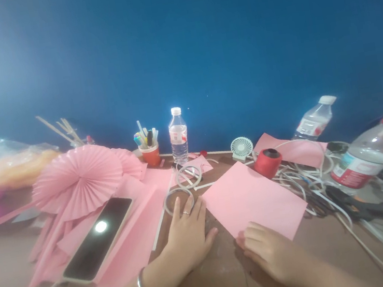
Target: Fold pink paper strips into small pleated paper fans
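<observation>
My left hand (190,234) lies flat on the brown table, fingers spread, a ring on one finger and a silver bangle on the wrist. Its fingertips reach the left corner of a square sheet of pink paper (252,197) and a loop of cable (177,191). At the near edge of that sheet is my right hand (268,253), its fingers curled together over the edge; the thumb side is partly hidden. The sheet lies flat and looks uncreased.
To the left, a phone (99,239) rests on pink sheets beside a pleated pink paper fan (80,181). Behind stand a cup of pens (150,155), a water bottle (179,138) and a small fan (241,147). Rightward are a red roll (268,164), tangled cables and a large bottle (372,152).
</observation>
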Demonstrator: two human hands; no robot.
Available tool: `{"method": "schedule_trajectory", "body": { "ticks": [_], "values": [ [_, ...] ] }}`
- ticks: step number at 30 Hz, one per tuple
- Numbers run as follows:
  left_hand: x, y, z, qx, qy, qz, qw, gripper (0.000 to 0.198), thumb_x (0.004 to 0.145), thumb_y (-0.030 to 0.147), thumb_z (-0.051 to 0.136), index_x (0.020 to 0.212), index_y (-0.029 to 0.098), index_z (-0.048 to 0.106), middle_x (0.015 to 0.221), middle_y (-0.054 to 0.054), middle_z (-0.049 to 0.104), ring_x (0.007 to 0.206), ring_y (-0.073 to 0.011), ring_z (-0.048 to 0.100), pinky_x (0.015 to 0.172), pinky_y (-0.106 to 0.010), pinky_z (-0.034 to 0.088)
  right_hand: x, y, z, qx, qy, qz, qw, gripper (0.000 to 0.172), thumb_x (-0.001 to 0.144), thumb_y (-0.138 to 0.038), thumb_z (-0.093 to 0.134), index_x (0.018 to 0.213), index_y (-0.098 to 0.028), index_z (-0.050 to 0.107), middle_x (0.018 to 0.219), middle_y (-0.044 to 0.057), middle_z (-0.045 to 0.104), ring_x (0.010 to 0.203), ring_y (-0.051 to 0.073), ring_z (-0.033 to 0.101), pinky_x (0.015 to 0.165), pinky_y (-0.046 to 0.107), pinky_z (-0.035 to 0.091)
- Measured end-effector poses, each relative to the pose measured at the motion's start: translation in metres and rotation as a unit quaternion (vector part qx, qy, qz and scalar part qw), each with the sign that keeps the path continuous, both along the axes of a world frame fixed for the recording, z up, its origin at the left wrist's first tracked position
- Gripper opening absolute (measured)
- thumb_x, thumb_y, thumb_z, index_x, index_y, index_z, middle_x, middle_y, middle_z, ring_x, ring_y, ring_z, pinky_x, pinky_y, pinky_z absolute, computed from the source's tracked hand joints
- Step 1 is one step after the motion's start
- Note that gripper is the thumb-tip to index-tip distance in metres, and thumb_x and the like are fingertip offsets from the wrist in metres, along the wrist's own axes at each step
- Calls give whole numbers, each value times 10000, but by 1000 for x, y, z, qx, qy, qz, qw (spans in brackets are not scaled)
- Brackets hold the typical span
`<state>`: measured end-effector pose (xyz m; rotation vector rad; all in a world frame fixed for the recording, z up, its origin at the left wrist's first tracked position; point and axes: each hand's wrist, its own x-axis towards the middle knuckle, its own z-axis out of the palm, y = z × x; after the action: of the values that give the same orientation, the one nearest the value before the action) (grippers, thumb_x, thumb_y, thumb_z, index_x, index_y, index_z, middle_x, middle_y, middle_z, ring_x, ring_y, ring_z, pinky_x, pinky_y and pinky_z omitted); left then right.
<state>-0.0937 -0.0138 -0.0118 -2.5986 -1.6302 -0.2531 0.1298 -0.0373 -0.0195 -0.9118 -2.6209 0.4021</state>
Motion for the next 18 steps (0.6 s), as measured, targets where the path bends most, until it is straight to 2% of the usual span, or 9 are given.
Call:
{"method": "schedule_trajectory", "body": {
  "ticks": [4,6,9,12,13,14,16,17,18],
  "values": [
    [0,1,-1,11,2,-3,1000,607,849,509,285,1322,134,345,1347,-85,384,1268,-294,238,1048,-518,-24,24,-27,-9,42,23,-14,999,297,908,-173,291,996,-186,574,858,80,597,805,195,528,738,319,430],
    [0,1,-2,13,3,-3,1000,608,847,512,286,1320,135,347,1346,-81,385,1266,-297,239,1047,-522,-26,35,-40,-7,58,24,-3,998,285,906,-200,313,972,-211,590,814,70,606,758,185,541,706,294,439],
    [-1,2,-3,12,-3,-2,1000,600,843,514,296,1322,155,341,1342,-69,392,1268,-295,232,1042,-534,-31,43,-50,10,58,7,4,998,227,891,-261,387,876,-223,610,741,44,599,699,166,541,659,272,439],
    [1,4,-3,8,-9,-3,1000,590,837,514,316,1329,188,323,1344,-47,391,1274,-299,213,1027,-561,-42,37,-40,32,18,-47,-32,998,234,877,-296,428,754,-217,611,753,31,597,745,163,544,723,294,431],
    [1,4,-3,7,-8,-4,1000,580,840,499,321,1332,192,316,1348,-43,386,1281,-301,193,1022,-570,-48,32,-31,36,15,-51,-57,997,229,884,-289,413,814,-218,620,830,42,610,809,171,546,791,317,416],
    [2,4,-2,7,-6,-5,1000,569,845,473,328,1337,188,306,1356,-45,374,1290,-302,166,1016,-578,-55,26,-21,37,34,-42,-80,995,241,880,-321,416,991,-211,599,1001,72,597,950,204,521,877,361,379],
    [4,1,2,9,1,-5,1000,549,852,394,343,1347,166,281,1377,-61,337,1307,-304,105,1003,-592,-71,16,0,32,39,-64,-76,994,554,832,-484,450,1297,-188,387,1311,103,409,1200,265,340,993,416,273],
    [5,-2,5,8,2,-14,1000,540,853,355,350,1352,163,269,1386,-63,319,1312,-302,83,999,-594,-81,11,9,26,27,-79,-77,993,697,811,-553,435,1364,-165,263,1391,106,288,1263,272,241,1029,424,217],
    [6,-6,8,3,3,-34,999,536,854,334,355,1355,172,260,1392,-56,310,1314,-294,75,1000,-590,-90,7,16,18,9,-96,-71,993,758,809,-587,400,1390,-153,177,1427,102,200,1294,265,173,1050,426,174]
  ]
}}
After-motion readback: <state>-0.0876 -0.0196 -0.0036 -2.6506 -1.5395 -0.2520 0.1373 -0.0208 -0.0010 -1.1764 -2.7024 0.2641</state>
